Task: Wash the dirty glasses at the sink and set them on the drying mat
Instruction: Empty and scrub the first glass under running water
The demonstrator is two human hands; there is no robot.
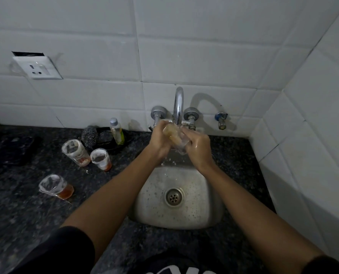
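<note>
Reaching forward over the sink, both bare forearms meet under the tap. The left hand and right hand curl closed around one tilted glass, held beneath the spout above the sink's back edge. Left of the sink on the dark bench stand three dirty glasses holding orange dregs, a steel scrubber and small bottle behind them.

White tiled walls meeting in a corner, dark speckled granite counter, loose wall socket, dim light
</note>
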